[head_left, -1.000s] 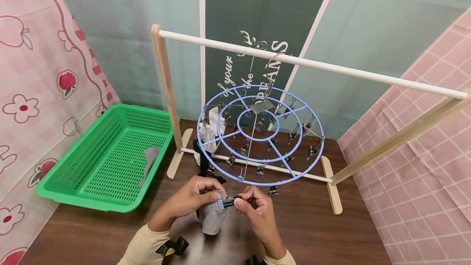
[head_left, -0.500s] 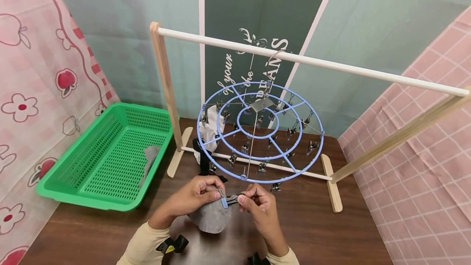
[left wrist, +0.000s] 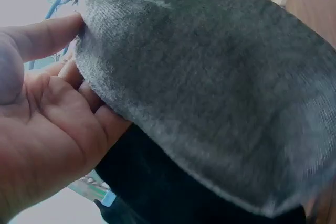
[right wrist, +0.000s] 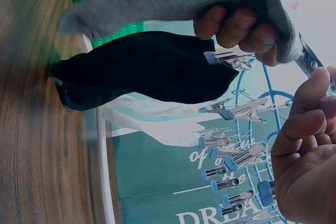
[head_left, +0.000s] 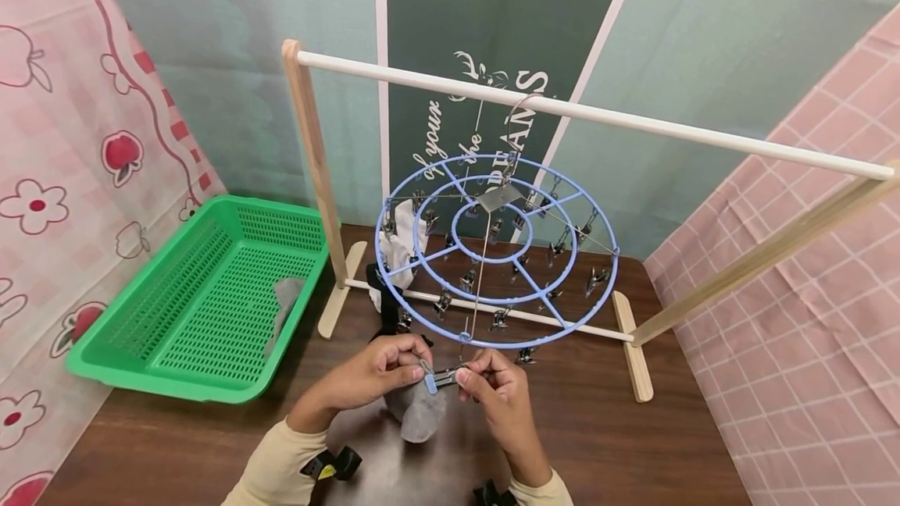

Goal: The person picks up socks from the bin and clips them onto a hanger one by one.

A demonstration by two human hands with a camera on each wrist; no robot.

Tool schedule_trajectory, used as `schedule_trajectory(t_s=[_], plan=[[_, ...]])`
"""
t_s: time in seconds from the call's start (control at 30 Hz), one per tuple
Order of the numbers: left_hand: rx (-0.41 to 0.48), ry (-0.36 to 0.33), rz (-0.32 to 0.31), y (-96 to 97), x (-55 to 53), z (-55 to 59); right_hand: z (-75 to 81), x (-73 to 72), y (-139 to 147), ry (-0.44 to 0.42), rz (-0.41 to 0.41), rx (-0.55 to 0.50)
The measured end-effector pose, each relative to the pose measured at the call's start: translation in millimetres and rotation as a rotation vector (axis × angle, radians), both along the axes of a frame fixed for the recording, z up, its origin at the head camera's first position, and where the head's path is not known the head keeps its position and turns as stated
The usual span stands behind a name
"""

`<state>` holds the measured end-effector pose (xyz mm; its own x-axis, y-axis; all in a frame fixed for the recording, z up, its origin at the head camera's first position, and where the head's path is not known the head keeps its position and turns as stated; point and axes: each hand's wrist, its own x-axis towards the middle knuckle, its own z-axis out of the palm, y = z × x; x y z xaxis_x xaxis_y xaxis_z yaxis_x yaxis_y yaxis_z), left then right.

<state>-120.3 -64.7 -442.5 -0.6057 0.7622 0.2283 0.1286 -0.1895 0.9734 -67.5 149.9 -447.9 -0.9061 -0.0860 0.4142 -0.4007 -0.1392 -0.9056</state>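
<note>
My left hand [head_left: 387, 375] pinches the cuff of a grey sock [head_left: 424, 417] between thumb and fingers. In the left wrist view the sock [left wrist: 205, 82] spreads wide and covers much of the picture. My right hand [head_left: 496, 390] pinches the handles of a metal clip [head_left: 444, 379] with blue tips. Those blue tips meet the sock's cuff beside my left thumb. The clip hangs at the near side of a round blue clip hanger [head_left: 541, 297]. In the right wrist view a black sock [right wrist: 157, 66] hangs from a clip, just behind the grey one.
A white sock [head_left: 404, 236] hangs at the hanger's left side. The hanger is hooked on the white top bar [head_left: 633, 125] of a wooden rack. At left a green basket [head_left: 169, 390] holds a grey cloth piece [head_left: 284, 309]. Several unused clips dangle from the rings.
The clip and both hands have shifted only slightly. The clip's blue tips have come onto the sock's cuff, and the hanging part of the sock has swung and turned.
</note>
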Motion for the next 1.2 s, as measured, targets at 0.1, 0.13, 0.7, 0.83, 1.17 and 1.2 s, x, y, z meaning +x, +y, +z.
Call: schedule_trajectory(t_s=[0.1,0.13,0.7,0.83,1.17,1.2], plan=[[-0.028,0.032,0.048,-3.3,0.2,-0.6,0.3,-0.5,0.8,0.016,-0.047,-0.011],[-0.036,0.039,0.06,-4.4,0.2,-0.7,0.5,-0.8,1.3,0.019,-0.058,-0.018],[0.036,0.07,0.029,-2.6,-1.9,-0.2,-0.3,-1.5,6.3,-0.009,0.039,-0.021],[0.044,0.057,0.051,-1.9,-1.7,0.1,-1.2,-1.3,6.1,-0.029,0.044,-0.026],[0.049,0.118,0.147,1.2,-0.4,2.6,-3.4,0.6,0.6,-0.031,0.05,-0.029],[0.048,0.119,0.154,1.7,-0.4,2.5,-3.4,0.6,0.1,-0.028,0.049,-0.027]])
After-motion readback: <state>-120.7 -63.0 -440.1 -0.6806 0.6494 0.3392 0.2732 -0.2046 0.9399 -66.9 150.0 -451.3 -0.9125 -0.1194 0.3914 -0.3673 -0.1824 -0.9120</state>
